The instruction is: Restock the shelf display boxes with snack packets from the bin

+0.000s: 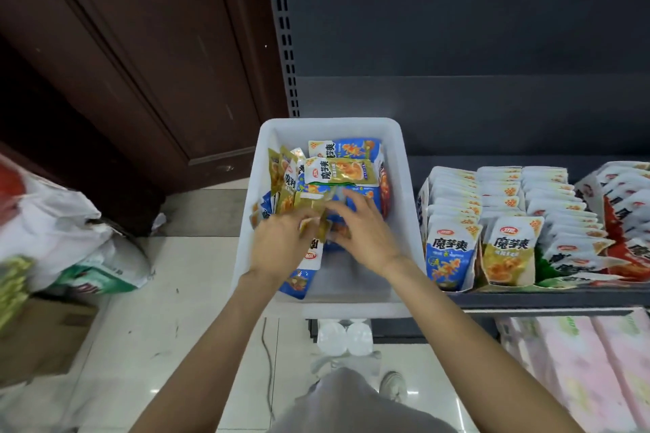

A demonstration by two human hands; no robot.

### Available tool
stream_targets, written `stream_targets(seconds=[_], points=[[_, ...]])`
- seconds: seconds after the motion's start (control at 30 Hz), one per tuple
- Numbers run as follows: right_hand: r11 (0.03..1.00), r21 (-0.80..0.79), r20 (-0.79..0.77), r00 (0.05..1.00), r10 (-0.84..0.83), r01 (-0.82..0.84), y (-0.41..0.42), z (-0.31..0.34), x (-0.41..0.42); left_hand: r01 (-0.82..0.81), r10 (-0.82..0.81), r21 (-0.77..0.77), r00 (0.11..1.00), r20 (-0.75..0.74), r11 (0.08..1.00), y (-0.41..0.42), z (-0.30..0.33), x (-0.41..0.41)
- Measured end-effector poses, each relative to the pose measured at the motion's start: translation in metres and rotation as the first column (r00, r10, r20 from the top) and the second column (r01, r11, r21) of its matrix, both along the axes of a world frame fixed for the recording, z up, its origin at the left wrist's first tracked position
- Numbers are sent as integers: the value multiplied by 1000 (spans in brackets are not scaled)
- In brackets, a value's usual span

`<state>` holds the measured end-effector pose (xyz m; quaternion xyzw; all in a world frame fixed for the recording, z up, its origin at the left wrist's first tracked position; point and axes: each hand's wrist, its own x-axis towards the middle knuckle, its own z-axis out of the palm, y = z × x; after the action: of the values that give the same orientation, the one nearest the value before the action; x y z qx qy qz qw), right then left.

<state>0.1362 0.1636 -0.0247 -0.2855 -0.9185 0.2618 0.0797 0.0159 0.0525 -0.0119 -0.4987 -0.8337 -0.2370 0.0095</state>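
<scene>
White plastic bin (404,186) is sitting at the left end of a dark shelf (548,300), holding a loose jumble of blue and olive-green snack packets (339,170). Both hands are reaching into it: the left hand (278,246) is pinching several olive-green packets (313,218) together, while the right hand (365,232) is curling its fingers over the same bunch. Just right of the bin, cardboard display boxes (422,200) are standing packed with upright rows of blue, olive and red packets.
</scene>
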Motion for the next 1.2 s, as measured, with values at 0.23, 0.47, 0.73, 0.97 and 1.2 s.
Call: stream_targets(seconds=[0.23,0.47,0.73,0.97,1.2], points=[[838,-535,-403,838,-368,111,-3,51,30,-326,-211,396,479,852,858,12,53,9],[749,-646,-446,725,-525,145,-8,64,77,-47,-281,307,291,915,951,30,59,57],[708,-614,-468,562,-682,349,-6,55,183,134,-468,452,366,804,882,86,67,139],[553,-220,-381,451,-807,804,19,15,230,340,-488,364,437,756,867,132,56,194],[551,275,-251,612,-750,788,7,7,221,344,-425,270,540,727,899,142,23,204]])
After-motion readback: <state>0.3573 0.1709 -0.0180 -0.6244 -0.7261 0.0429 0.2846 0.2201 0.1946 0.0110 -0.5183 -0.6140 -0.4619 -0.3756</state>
